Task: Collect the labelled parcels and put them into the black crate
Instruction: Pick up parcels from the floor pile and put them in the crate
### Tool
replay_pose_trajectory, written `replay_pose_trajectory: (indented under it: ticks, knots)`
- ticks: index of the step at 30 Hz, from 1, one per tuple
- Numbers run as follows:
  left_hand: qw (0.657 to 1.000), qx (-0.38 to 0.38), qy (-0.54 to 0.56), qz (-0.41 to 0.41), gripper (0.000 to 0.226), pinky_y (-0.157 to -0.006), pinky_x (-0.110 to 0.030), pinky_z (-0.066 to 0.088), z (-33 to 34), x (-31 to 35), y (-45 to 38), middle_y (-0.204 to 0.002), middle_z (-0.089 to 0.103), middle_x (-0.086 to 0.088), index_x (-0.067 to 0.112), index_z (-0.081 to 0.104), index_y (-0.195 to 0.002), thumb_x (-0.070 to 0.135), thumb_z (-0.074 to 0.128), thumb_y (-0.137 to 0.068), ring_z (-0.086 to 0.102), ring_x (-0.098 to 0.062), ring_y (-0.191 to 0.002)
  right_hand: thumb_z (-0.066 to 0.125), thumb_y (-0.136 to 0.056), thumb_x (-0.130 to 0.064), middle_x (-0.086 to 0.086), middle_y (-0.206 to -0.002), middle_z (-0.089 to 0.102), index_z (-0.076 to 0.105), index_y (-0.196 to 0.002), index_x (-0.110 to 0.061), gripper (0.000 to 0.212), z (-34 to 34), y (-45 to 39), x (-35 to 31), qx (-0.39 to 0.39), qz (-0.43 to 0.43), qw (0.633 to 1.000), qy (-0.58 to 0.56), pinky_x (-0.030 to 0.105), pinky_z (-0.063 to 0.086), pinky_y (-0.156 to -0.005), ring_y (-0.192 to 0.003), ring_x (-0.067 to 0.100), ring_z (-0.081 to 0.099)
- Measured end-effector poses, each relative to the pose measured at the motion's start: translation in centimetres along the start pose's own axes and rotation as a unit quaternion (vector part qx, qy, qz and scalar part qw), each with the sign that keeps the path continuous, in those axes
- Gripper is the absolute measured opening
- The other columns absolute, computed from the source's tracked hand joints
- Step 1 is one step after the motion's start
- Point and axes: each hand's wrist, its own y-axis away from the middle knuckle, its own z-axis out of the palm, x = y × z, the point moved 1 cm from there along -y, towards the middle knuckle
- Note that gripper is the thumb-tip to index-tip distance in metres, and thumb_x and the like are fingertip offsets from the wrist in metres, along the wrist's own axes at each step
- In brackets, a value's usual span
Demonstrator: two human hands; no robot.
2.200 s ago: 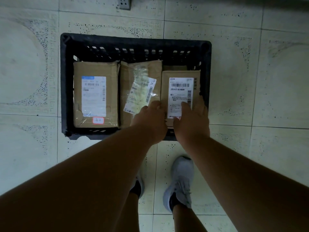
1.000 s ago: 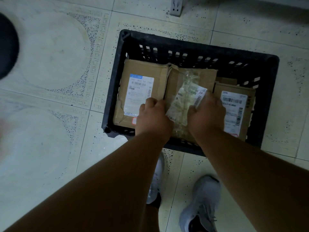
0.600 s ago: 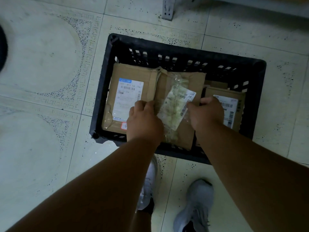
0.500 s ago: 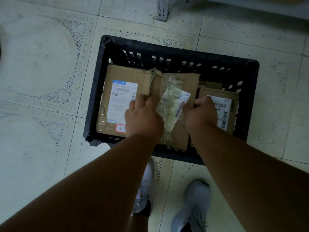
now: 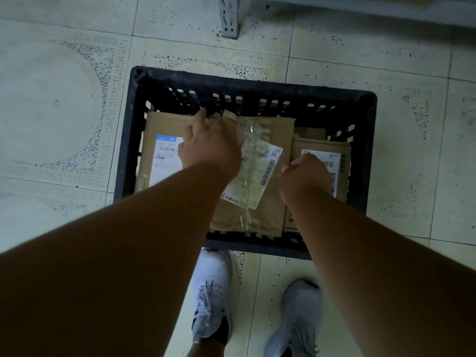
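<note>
Speckled pale floor tiles point(image 5: 386, 155) carry the black crate point(image 5: 247, 82); the middle parcel's label point(image 5: 253, 173) reads "59". The left hand point(image 5: 208, 148) curls over a box edge; the right hand point(image 5: 305, 180) is fisted, its contents hidden.

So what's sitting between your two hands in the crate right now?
In the head view, the middle cardboard parcel, with a clear labelled plastic packet lying on top, fills the gap between the left hand and right hand.

One head-worn camera looks steeply down, from close above, onto the black crate point(image 5: 365, 155).
</note>
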Motion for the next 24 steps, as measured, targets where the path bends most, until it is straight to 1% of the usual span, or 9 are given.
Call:
replay_pose_trajectory:
  ticks: [2, 4, 7, 10, 13, 17, 19, 21, 24]
  knots:
    - [0.995, 0.013, 0.091, -0.037, 0.059, -0.097, -0.043, 0.04, 0.4, -0.2, 0.9, -0.157, 0.022, 0.003, 0.03, 0.042, -0.145, 0.028, 0.055, -0.088, 0.032, -0.028, -0.133, 0.054, -0.099, -0.02, 0.016, -0.116, 0.064, 0.057, -0.119, -0.006, 0.025, -0.1, 0.0, -0.2, -0.013, 0.023, 1.0, -0.008, 0.039, 0.053, -0.086, -0.105, 0.033, 0.062]
    - [0.983, 0.023, 0.17, -0.063, 0.058, -0.091, -0.037, 0.04, 0.6, 0.0, 1.2, -0.15, 0.029, 0.002, 0.034, 0.044, -0.144, 0.025, 0.052, -0.088, 0.036, -0.028, -0.127, 0.048, -0.099, -0.017, 0.017, -0.108, 0.065, 0.059, -0.116, -0.002, 0.025, -0.3, 0.0, -0.2, -0.014, 0.031, 0.999, -0.031, 0.037, 0.053, -0.078, -0.098, 0.032, 0.064]
    - [0.957, 0.011, 0.27, -0.103, 0.058, -0.09, -0.039, 0.051, 0.1, -0.1, 1.6, -0.124, 0.041, 0.001, 0.043, 0.039, -0.144, 0.026, 0.054, -0.09, 0.051, -0.029, -0.113, 0.048, -0.099, -0.028, 0.009, -0.084, 0.061, 0.064, -0.104, -0.001, 0.032, -0.4, 0.7, -0.6, 0.007, 0.014, 0.997, -0.071, 0.029, 0.042, -0.062, -0.076, 0.025, 0.059]
    - [0.945, 0.003, 0.311, -0.105, 0.058, -0.08, -0.045, 0.059, -1.2, -0.2, 2.3, -0.113, 0.063, -0.001, 0.047, 0.039, -0.141, 0.027, 0.059, -0.091, 0.064, -0.025, -0.098, 0.051, -0.098, -0.043, 0.003, -0.08, 0.062, 0.06, -0.097, -0.007, 0.037, -1.1, 2.0, -1.4, 0.037, -0.015, 0.995, -0.091, 0.031, 0.047, -0.063, -0.073, 0.021, 0.06]
    - [0.919, 0.021, 0.38, -0.102, 0.052, -0.075, -0.042, 0.06, -3.3, -0.3, 3.2, -0.094, 0.073, 0.006, 0.038, 0.047, -0.14, 0.029, 0.06, -0.09, 0.071, -0.016, -0.085, 0.058, -0.093, -0.051, -0.002, -0.076, 0.061, 0.056, -0.093, -0.014, 0.037, -2.3, 3.9, -1.9, 0.053, -0.041, 0.989, -0.134, 0.03, 0.049, -0.058, -0.066, 0.015, 0.06]
    - [0.92, 0.053, 0.377, -0.098, 0.021, -0.073, -0.041, 0.061, -6.6, 0.2, 4.0, -0.085, 0.073, 0.007, 0.026, 0.07, -0.105, 0.038, 0.057, -0.094, 0.071, -0.013, -0.079, 0.07, -0.087, -0.041, -0.01, -0.076, 0.066, 0.061, -0.09, -0.024, 0.019, -4.5, 5.8, -3.3, 0.054, -0.11, 0.963, -0.24, 0.014, 0.046, -0.044, -0.061, -0.004, 0.064]
    - [0.897, 0.103, 0.416, -0.112, 0.017, -0.064, -0.03, 0.06, -8.9, 0.6, 3.9, -0.073, 0.072, 0.013, 0.028, 0.07, -0.091, 0.038, 0.057, -0.094, 0.07, -0.003, -0.067, 0.073, -0.086, -0.031, -0.011, -0.084, 0.065, 0.053, -0.089, -0.029, 0.02, -5.8, 6.4, -4.7, 0.05, -0.184, 0.946, -0.263, 0.008, 0.045, -0.047, -0.067, -0.011, 0.063]
    - [0.876, 0.147, 0.442, -0.122, 0.017, -0.056, -0.017, 0.055, -11.4, 1.2, 3.4, -0.066, 0.069, 0.017, 0.029, 0.067, -0.082, 0.036, 0.057, -0.094, 0.065, 0.005, -0.058, 0.073, -0.087, -0.026, -0.01, -0.092, 0.066, 0.05, -0.095, -0.027, 0.024, -7.1, 6.5, -5.8, 0.028, -0.251, 0.921, -0.296, 0.01, 0.049, -0.056, -0.073, -0.008, 0.066]
    - [0.86, 0.145, 0.475, -0.12, 0.016, -0.059, -0.017, 0.054, -14.3, 1.6, 2.9, -0.079, 0.069, 0.014, 0.033, 0.065, -0.083, 0.036, 0.057, -0.097, 0.065, 0.004, -0.064, 0.07, -0.09, -0.02, -0.006, -0.102, 0.069, 0.046, -0.123, -0.025, 0.041, -7.7, 6.0, -6.4, -0.061, -0.281, 0.894, -0.343, 0.018, 0.057, -0.067, -0.083, 0.001, 0.071]
